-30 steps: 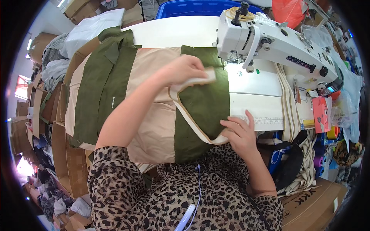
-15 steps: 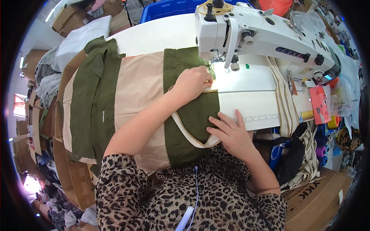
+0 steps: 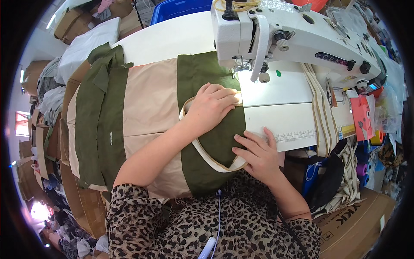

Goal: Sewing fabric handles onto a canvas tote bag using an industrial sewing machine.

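For all positions, take the sewing machine (image 3: 297, 36) as landmark.

Fabric panel (image 3: 151, 97), olive green and beige: lies on the white surface (image 3: 166, 39), mostly left of the sewing machine. Runs left to right along its long axis, with colour bands crossing that axis. Points its green right end toward the sewing machine, with the far corner just beside the needle area.

Strap (image 3: 210, 159), white with tan edging: lies over the green end, on the wearer's side of the sewing machine's needle area. Points its short end rightward, to the panel's right edge. Bends back left, then curves toward the wearer and right, with its long axis following a loop.

Left hand (image 3: 211, 103): rests on the strap's short end, near the sewing machine's needle area. Shows fingers close together and bent. Cannot tell whether pinching.

Right hand (image 3: 261, 157): lies farther from the sewing machine, toward the wearer, at the loop's other end. Shows fingers fanned wide, with strap passing beneath. Cannot tell whether gripping.

Spare straps (image 3: 320, 112): lie side by side below the sewing machine's arm, running toward the wearer.
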